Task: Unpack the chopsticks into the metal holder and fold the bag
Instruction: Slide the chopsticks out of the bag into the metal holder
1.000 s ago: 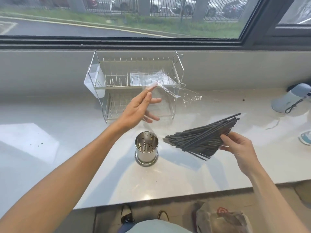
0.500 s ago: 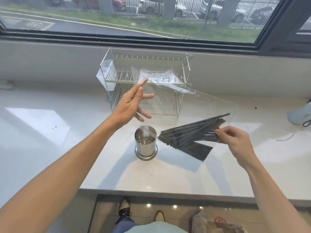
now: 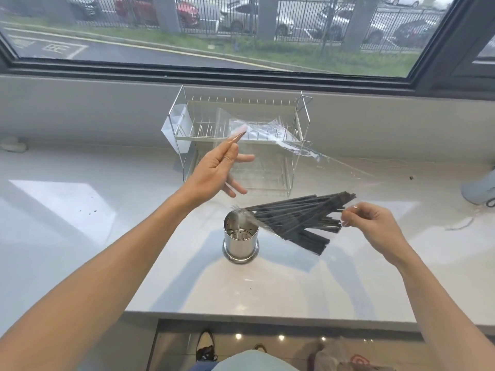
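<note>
A fanned bundle of dark grey chopsticks (image 3: 294,219) hangs level over the white counter, its left tips just above the rim of the round metal holder (image 3: 241,246). My right hand (image 3: 375,226) pinches the bundle's right end. Clear film clings around the tips, so the chopsticks seem partly inside the clear plastic bag (image 3: 281,137). The bag stretches from my raised left hand (image 3: 217,170) down toward the right. My left thumb and forefinger pinch its upper edge. The holder stands upright with nothing in it.
A two-tier wire dish rack (image 3: 301,121) stands behind the holder against the window wall. A pale object (image 3: 476,188) sits at the counter's right edge, a small white one (image 3: 10,144) at far left. The counter's front edge (image 3: 267,317) runs below the holder; a bag (image 3: 351,361) lies on the floor.
My right hand has brought the chopsticks left and leveled them, so their tips now reach the holder's rim. My left hand stays raised with the bag, which is pulled more taut.
</note>
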